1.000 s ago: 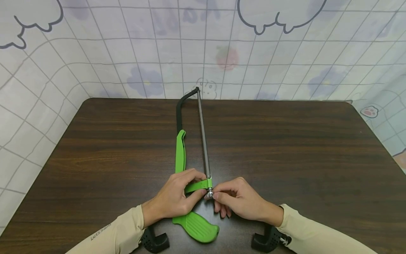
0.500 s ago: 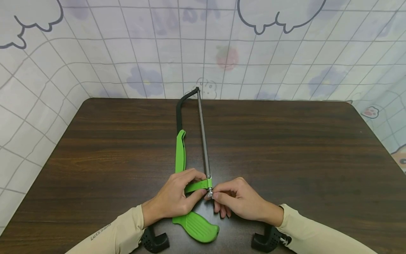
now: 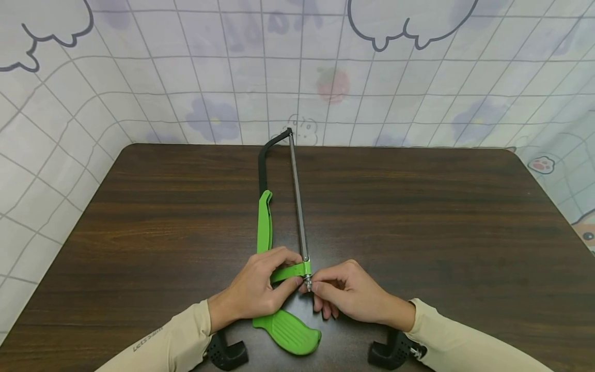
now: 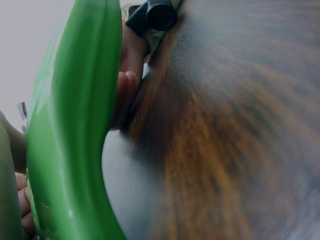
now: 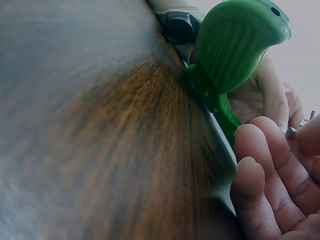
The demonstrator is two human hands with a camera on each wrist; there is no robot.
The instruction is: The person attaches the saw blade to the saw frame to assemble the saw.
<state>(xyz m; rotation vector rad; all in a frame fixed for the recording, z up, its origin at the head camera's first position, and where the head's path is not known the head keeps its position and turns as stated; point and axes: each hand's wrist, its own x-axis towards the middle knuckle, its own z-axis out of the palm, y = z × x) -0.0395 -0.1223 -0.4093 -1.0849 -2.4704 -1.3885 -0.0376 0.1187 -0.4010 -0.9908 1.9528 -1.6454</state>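
A hacksaw (image 3: pixel 264 227) lies on the table, its frame green near me and black at the far end. Its steel blade (image 3: pixel 298 199) runs along the right side. My left hand (image 3: pixel 260 284) holds the green frame, with thumb and fingers at the crosspiece (image 3: pixel 289 272) by the blade's near end. A small metal wing nut (image 3: pixel 309 283) sits below that crosspiece. My right hand (image 3: pixel 353 292) pinches it from the right, thumb and index finger on its side. The green handle (image 3: pixel 293 333) lies nearest me; in the left wrist view the handle (image 4: pixel 75 125) hides part of the hands.
The dark wood table (image 3: pixel 418 217) extends on both sides of the saw. A patterned, gridded cloth (image 3: pixel 395 77) hangs behind its far edge. Black wrist devices (image 3: pixel 228 354) are strapped under both forearms.
The wing nut has turned: its wings looked broad before and now appear narrow, nearly edge-on. The hacksaw and both hands stay in place.
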